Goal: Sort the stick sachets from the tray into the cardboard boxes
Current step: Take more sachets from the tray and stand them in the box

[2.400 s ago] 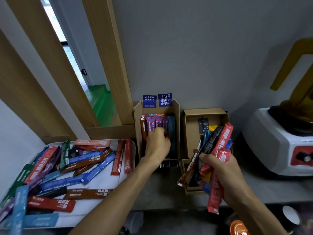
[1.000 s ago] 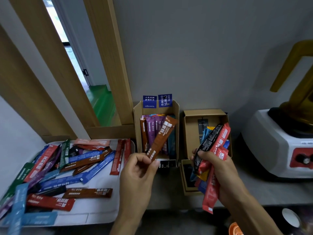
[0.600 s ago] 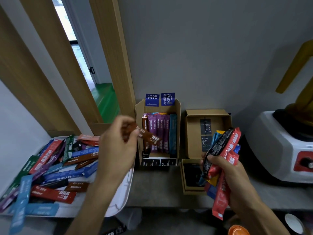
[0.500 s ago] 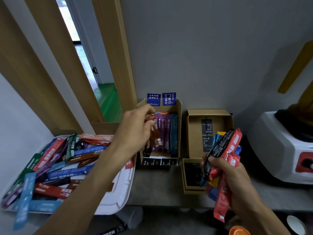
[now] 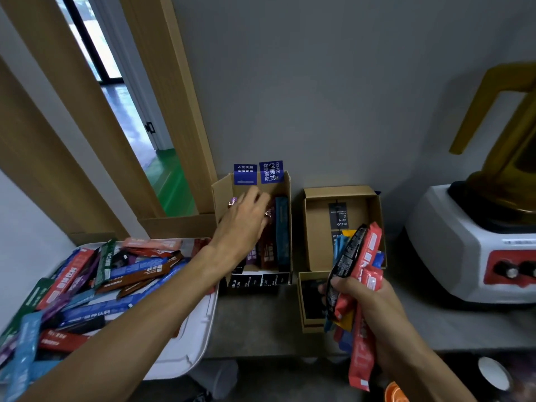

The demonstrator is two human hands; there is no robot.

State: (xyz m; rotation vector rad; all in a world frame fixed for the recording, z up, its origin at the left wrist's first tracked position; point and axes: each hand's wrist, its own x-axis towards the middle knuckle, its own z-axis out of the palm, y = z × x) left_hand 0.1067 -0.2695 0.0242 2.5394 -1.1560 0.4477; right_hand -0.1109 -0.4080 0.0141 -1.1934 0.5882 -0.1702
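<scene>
A white tray point(image 5: 191, 343) at the left holds several loose stick sachets point(image 5: 136, 274) in red, blue, brown, green and purple. Two cardboard boxes stand against the wall. My left hand point(image 5: 243, 224) reaches into the left cardboard box point(image 5: 222, 192), fingers stretched over the upright purple, brown and teal sachets point(image 5: 281, 227). A brown sachet point(image 5: 268, 252) shows just below the palm; the grip is hidden. My right hand point(image 5: 365, 303) clutches a bundle of red, black, blue and yellow sachets point(image 5: 367, 253) in front of the right cardboard box point(image 5: 319, 227).
A white and red blender base with an amber jug point(image 5: 464, 242) stands at the right. The right box's front flap point(image 5: 311, 300) lies folded out on the grey counter. A white cup point(image 5: 493, 375) and an orange object point(image 5: 394, 394) sit below the counter edge. A wooden door frame point(image 5: 174, 111) rises on the left.
My left hand lifted a brown sachet out in front of the left box, swung it left over the tray, then carried it back into the box. The right hand kept its bundle.
</scene>
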